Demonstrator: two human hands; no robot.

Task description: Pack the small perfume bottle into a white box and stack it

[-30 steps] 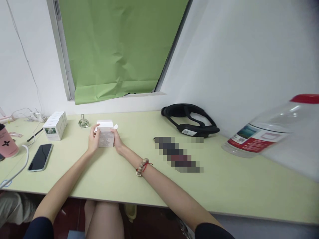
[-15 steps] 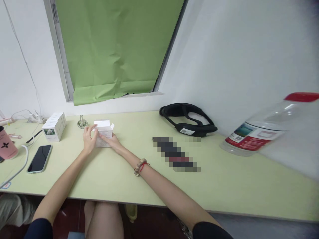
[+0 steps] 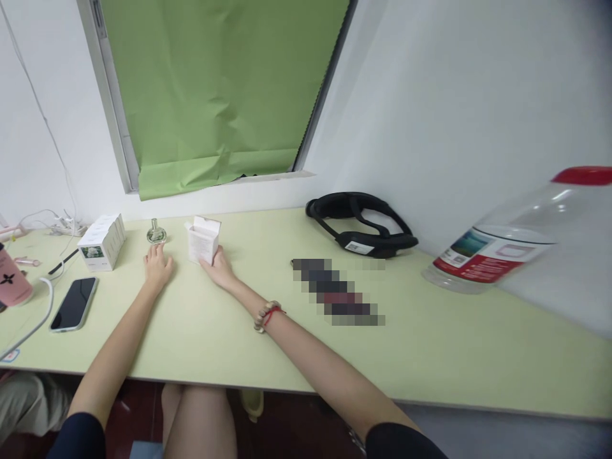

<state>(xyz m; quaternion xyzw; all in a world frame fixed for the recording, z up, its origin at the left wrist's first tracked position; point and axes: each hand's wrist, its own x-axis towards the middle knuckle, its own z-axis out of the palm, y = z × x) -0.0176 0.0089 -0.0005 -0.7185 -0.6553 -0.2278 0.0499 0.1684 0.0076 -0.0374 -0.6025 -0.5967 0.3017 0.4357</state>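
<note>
A small white box (image 3: 203, 242) with its top flaps raised is held by my right hand (image 3: 220, 270), whose fingers and thumb close on its lower right side. Just to the left, my left hand (image 3: 159, 266) is over the table with its fingers apart, holding nothing. Its fingertips are at the near side of a small glass bottle (image 3: 156, 233), which stands upright; whether they touch it I cannot tell.
On the pale green table (image 3: 229, 357) are a row of white boxes (image 3: 101, 243), a phone (image 3: 74, 305), a pink cup (image 3: 13, 279) and cables at the left. A black headset (image 3: 366, 229), a blurred-out item (image 3: 335, 293) and a large plastic bottle (image 3: 488, 248) are to the right.
My left hand has let go of the white box and moved left to the glass bottle. The box, in my right hand, has been turned and its top now stands open.
</note>
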